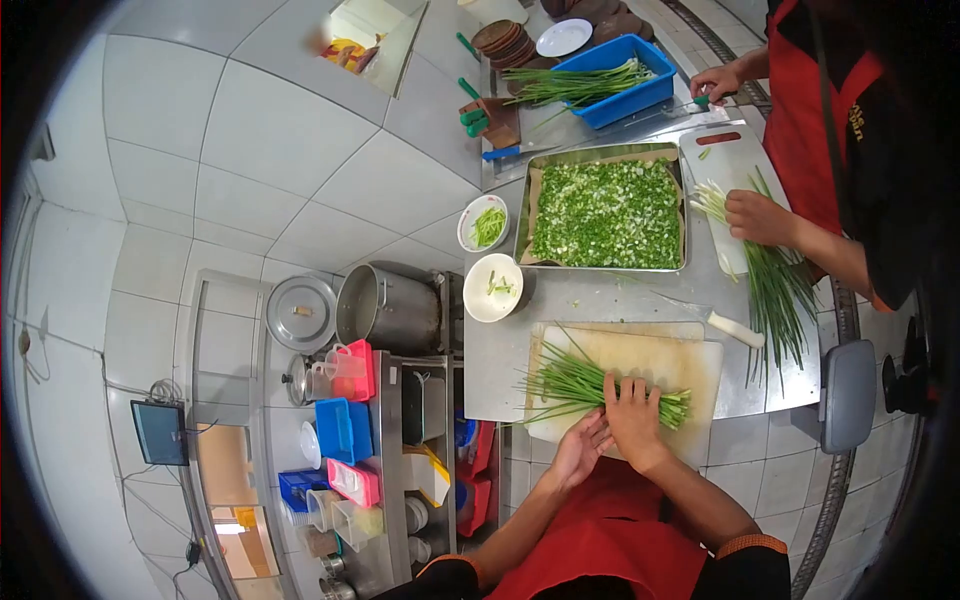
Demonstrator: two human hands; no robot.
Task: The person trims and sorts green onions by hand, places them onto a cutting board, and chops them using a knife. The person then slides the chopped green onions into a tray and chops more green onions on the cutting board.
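A bundle of green onions (560, 383) lies across a worn cutting board (690, 365) at the near edge of the steel table. On top of the bundle rests my right hand (632, 412), its fingers laid over the stalks near their cut ends. My left hand (580, 448) is beside it at the board's lower edge, palm turned up, fingers apart and touching the near side of the bundle. A knife with a white handle (735, 328) lies just beyond the board to the right. Chopped green onions fill a large lined tray (685, 225) farther back.
Two bowls, one white (480, 306) and one patterned (466, 232), stand left of the tray. At the right a co-worker (835, 150) holds green onions on a white board (725, 255) and a knife. A blue bin (635, 100) is behind. Shelves (395, 450) stand at the left.
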